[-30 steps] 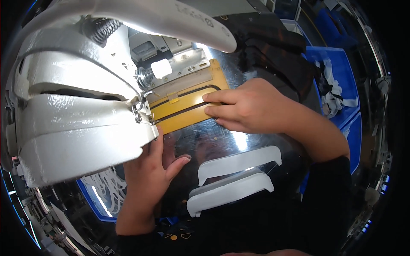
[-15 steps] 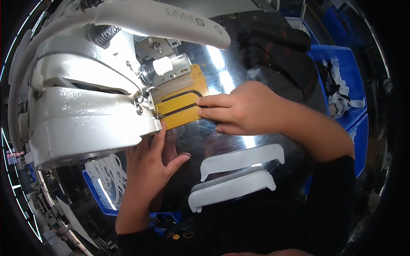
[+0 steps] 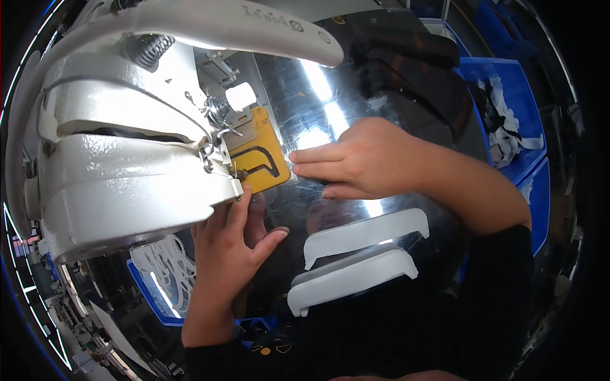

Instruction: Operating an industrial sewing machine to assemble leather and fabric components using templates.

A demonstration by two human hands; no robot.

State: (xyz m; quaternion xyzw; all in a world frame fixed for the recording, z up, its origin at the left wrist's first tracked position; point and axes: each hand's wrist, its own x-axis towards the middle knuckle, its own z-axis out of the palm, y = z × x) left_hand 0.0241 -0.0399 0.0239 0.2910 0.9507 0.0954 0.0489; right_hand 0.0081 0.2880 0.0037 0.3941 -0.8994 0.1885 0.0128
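A yellow template plate with a dark hooked slot lies under the needle area of a white sewing machine. My left hand is below the machine head, its index fingertip at the plate's lower edge. The thumb stands apart; the other fingertips are partly hidden behind the machine head. My right hand reaches in from the right with two fingers stretched out flat. Their tips lie right at the plate's right edge, and I cannot tell whether they touch it. Neither hand has anything gripped in it.
Two groups of white strips with bent ends lie on the shiny metal table nearer me. Blue bins with white and dark scraps stand at the right. Another blue bin holds white cut-outs at lower left. A grey lever overhangs the machine.
The yellow plate has slid left, further under the machine head, so less of it shows. My right fingertips were on it and are now at its edge. The left hand has barely moved.
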